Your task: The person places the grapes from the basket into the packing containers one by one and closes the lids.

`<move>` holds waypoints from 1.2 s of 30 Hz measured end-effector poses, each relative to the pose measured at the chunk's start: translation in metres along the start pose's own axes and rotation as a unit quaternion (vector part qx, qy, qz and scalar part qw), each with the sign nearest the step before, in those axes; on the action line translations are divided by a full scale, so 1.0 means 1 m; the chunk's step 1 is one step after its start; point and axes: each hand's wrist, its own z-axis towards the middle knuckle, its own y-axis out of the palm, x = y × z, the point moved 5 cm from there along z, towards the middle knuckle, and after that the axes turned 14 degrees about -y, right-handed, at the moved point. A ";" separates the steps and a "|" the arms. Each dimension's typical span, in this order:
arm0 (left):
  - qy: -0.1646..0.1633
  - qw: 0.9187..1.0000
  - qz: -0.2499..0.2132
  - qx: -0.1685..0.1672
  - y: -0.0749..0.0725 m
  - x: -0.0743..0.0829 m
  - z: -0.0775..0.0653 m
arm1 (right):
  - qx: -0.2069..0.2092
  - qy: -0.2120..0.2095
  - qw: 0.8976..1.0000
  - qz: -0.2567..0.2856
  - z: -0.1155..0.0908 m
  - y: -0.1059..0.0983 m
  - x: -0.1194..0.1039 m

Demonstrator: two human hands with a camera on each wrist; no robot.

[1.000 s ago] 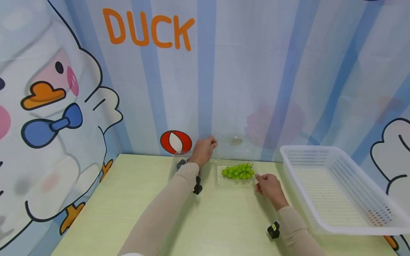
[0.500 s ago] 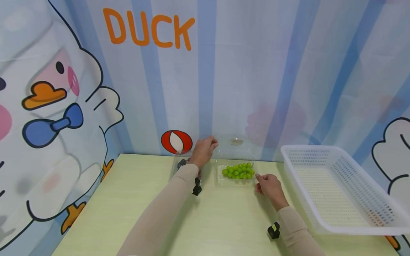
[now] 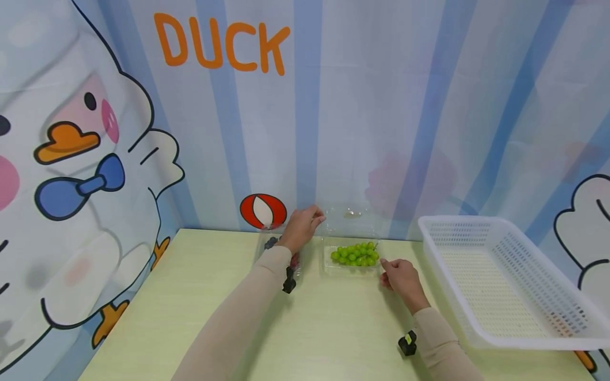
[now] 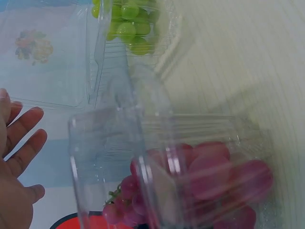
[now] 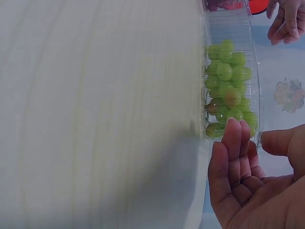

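Observation:
A bunch of green grapes (image 3: 355,254) lies in a clear plastic clamshell box (image 3: 329,271) at the table's back, its transparent lid (image 3: 335,225) raised against the backdrop. My right hand (image 3: 402,280) is at the box's right side, thumb at the rim and fingers curled against the outer wall, pinching that edge. My left hand (image 3: 301,228) is by the lid's left edge, fingers loosely extended; in the left wrist view nothing is between them. Under the left wrist stands a second clear box (image 4: 181,124) with red grapes (image 4: 209,176); dark fruit (image 3: 270,242) shows at its left.
A white perforated plastic basket (image 3: 476,333) stands on the right of the pale table (image 3: 333,328), close to the right forearm. A printed duck backdrop (image 3: 333,132) rises directly behind the boxes.
The raised lid has tipped slightly, its top edge a little lower. My left hand and wrist have shifted slightly down and left, uncovering more red grapes. The right hand stays in place.

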 end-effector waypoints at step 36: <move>0.049 0.984 0.046 -0.167 0.019 -0.028 -0.018 | -0.039 0.004 0.999 0.023 0.006 0.001 0.003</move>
